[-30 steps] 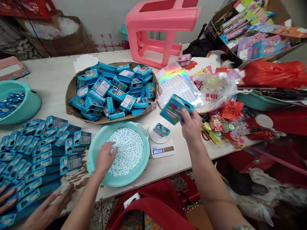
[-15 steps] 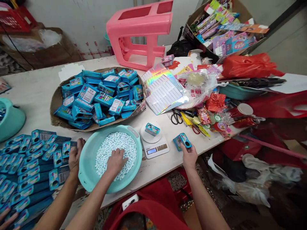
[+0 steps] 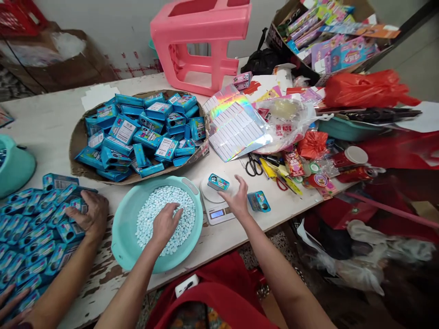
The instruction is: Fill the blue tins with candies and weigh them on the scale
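My left hand [image 3: 166,224] rests on small pale-blue candies [image 3: 147,228] in a turquoise basin [image 3: 120,249], thumb apart from the fingers. My right hand [image 3: 238,198] is open, thumb and fingers spread, at the right side of a small blue candy box [image 3: 218,182]. That box stands on the round pan of a white digital scale [image 3: 219,214], with pale pieces showing through its top opening. Whether my thumb touches it I cannot tell. Right of my wrist, more blue box packaging [image 3: 259,201] stands on the table.
A co-worker's hand [image 3: 91,212] is among rows of blue boxes [image 3: 20,228] at left. Behind the basin lies a cardboard tray [image 3: 77,157] heaped with blue boxes. Scissors [image 3: 254,165], sticker sheets [image 3: 236,130] and a pink stool [image 3: 202,34] lie beyond the scale.
My right hand has let go of the blue box at right and moved left to the scale. My left hand stays in the basin. The co-worker's hand has shifted left onto the boxes.
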Demonstrator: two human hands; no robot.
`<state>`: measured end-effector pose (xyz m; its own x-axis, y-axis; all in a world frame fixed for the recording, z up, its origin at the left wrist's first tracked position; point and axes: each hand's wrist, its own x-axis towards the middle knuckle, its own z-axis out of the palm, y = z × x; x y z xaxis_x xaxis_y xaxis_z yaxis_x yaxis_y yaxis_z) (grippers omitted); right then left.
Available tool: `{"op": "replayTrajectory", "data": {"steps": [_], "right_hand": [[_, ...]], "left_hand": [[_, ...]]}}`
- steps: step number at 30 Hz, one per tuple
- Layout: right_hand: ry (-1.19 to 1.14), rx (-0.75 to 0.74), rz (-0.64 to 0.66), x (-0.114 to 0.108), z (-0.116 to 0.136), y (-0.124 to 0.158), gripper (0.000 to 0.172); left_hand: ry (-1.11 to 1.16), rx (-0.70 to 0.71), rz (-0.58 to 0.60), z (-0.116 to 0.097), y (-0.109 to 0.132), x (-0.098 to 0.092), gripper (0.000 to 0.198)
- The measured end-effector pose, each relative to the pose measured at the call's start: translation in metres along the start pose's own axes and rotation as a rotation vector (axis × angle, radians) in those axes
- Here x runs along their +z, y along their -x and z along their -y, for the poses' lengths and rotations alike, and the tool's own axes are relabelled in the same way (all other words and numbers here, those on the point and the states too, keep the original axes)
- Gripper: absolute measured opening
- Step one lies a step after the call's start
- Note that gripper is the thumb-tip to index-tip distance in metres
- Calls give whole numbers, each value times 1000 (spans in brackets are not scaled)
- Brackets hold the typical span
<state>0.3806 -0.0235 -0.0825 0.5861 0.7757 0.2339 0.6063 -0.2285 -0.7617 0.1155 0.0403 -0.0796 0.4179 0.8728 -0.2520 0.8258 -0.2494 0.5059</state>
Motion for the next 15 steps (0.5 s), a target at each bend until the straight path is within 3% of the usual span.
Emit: {"op": "replayTrajectory", "data": {"steps": [3,5,8,11,15], "right_hand": [[-158,173,124,21,6,-17,46],[-201,205,122,19,16,-20,39],[-226,102,78,2,50,-17,36],[-259,-69,146,-15,96,-8,30],[-286,-203,303,-17,146,7,32]], "left_hand": [[234,-17,-61,-6,-9,-1,32],[482,-98,-86,-10,-13,-3,30],[1026,-312,-43,-21,-14,-10,37],[1510,-443,6,-38,-14,-26,46],[1778,-438,-16,-54,-13,-51,51]]}}
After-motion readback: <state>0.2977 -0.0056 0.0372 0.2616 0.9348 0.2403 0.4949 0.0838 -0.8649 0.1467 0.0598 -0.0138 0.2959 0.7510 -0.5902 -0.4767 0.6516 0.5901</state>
